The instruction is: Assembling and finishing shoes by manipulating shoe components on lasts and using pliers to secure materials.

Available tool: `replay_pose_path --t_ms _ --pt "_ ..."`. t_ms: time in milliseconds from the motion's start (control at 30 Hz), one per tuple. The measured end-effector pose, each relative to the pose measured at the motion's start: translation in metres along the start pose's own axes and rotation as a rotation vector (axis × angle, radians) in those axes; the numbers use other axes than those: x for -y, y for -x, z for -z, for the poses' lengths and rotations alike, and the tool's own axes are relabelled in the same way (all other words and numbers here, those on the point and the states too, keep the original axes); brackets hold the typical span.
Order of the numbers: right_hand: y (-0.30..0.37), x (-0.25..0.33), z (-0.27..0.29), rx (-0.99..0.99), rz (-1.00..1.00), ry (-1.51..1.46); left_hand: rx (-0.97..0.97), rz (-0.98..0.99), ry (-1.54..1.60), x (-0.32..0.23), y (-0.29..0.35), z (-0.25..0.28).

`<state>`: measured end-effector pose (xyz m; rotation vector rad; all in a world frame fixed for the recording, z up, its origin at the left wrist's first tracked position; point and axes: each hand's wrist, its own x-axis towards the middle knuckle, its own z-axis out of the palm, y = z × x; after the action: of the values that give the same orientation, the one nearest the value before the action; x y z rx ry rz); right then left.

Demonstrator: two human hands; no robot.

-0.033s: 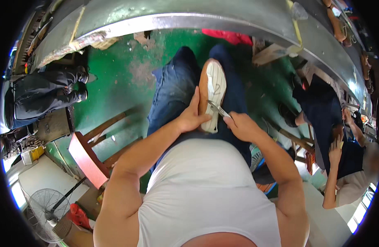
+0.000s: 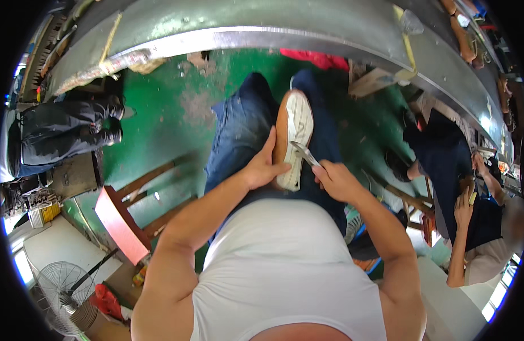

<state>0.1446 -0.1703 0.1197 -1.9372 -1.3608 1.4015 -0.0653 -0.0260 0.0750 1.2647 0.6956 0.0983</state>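
Note:
A shoe [image 2: 295, 136], tan along its left side with a pale, seamed underside facing up, lies lengthwise across my thighs, its rounded end away from me. My left hand [image 2: 266, 165] grips its near left side, thumb across the underside and fingers along the edge. In my right hand [image 2: 333, 179] is a silver metal hand tool [image 2: 305, 153] with a curved tip; its exact kind is unclear. The tip rests at or just over the middle of the underside. A dark handwritten mark shows on the pale surface beyond it.
A metal-edged workbench [image 2: 262, 35] curves across the far side. To the left are a wooden stool [image 2: 121, 223], a standing fan [image 2: 65, 295] and a person's dark trousers [image 2: 68, 128]. At right a seated co-worker [image 2: 466, 227] handles something. Red cloth [image 2: 316, 58] lies under the bench.
The shoe, my legs and the bench sit slightly lower in the picture. The tool's tip has shifted a little right against the underside. Both hands keep their hold.

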Motion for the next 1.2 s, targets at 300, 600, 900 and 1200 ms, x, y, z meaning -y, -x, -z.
replay_pose_path --t_ms 300,600,900,1200 --pt "0.043 -0.009 -0.013 -0.172 -0.01 0.183 0.335 -0.389 0.832 -0.136 0.043 0.002" --pt "0.05 0.026 0.014 -0.492 0.399 0.41 0.257 -0.229 1.049 -0.172 -0.044 0.0" --pt "0.021 0.097 0.081 -0.73 0.746 0.265 0.252 -0.24 1.031 -0.175 -0.045 -0.004" --pt "-0.018 0.123 0.074 -0.725 0.796 0.107 0.133 -0.288 1.032 -0.168 -0.041 -0.014"
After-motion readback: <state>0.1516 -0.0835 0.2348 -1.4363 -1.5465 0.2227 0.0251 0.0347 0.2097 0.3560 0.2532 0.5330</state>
